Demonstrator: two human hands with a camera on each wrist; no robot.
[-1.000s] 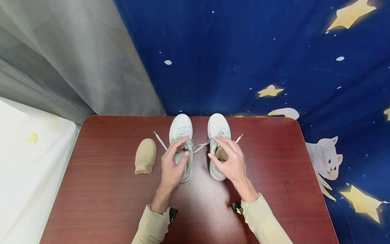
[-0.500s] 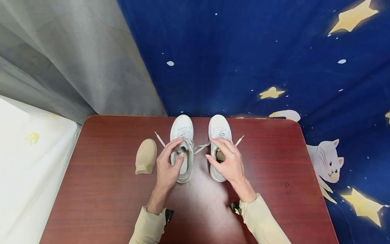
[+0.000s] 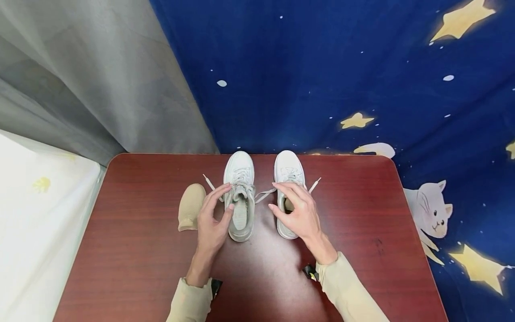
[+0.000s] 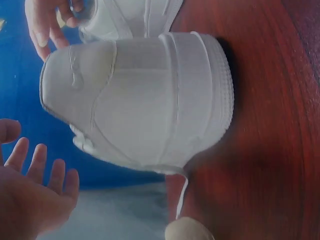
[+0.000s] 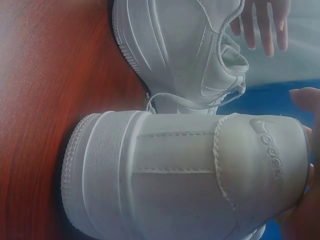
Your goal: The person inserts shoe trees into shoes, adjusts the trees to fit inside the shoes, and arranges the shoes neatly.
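Note:
Two white lace-up sneakers stand side by side, toes away from me. My left hand (image 3: 212, 223) hovers over the outer side of the left sneaker (image 3: 240, 219), fingers loosely curved and holding nothing. In the left wrist view that hand (image 4: 35, 200) is apart from the sneaker's heel (image 4: 135, 100). My right hand (image 3: 302, 215) hangs over the opening of the right sneaker (image 3: 288, 162), thumb and fingers spread apart, nothing between them. Something tan (image 3: 288, 205) shows inside that opening. A beige toe-shaped shoe insert (image 3: 191, 205) lies left of my left hand, partly overlapped by it.
A loose grey-white lace (image 3: 263, 195) runs between the sneakers. Lace tips (image 3: 315, 184) stick out to the sides. The red-brown wooden table (image 3: 362, 223) ends just beyond the toes, before a blue star-printed curtain (image 3: 281, 80) and a grey one (image 3: 100, 76).
My left hand has moved left, off the left sneaker's opening and toward the beige insert, uncovering the insole. My right hand has shifted slightly left. The sneakers stay in place.

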